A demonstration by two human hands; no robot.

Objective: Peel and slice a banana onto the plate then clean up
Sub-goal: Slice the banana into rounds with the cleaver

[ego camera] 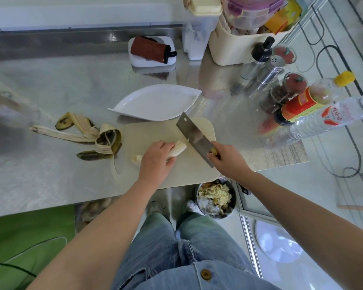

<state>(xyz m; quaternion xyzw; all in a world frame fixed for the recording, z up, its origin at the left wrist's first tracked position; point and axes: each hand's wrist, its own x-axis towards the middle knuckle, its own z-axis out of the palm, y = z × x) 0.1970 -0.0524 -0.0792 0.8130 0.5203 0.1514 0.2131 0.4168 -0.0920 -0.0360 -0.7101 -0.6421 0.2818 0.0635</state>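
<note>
A peeled banana (179,149) lies across the cream cutting board (199,168) on the steel counter. My left hand (156,159) grips its middle, so only the two ends show. My right hand (226,159) holds the handle of a cleaver (194,135), whose blade stands on the board just right of the banana's right end, a small gap between them. The white leaf-shaped plate (155,103) sits behind the board with nothing on it. The brown-spotted banana peel (92,137) lies spread on the counter to the left of the board.
Bottles, spice jars and shakers (281,88) crowd the counter's right side. A cream bin with containers (239,40) and a white dish holding a brown cloth (152,50) stand at the back. Below the counter's front edge, a waste bin (216,198) with scraps sits by my feet.
</note>
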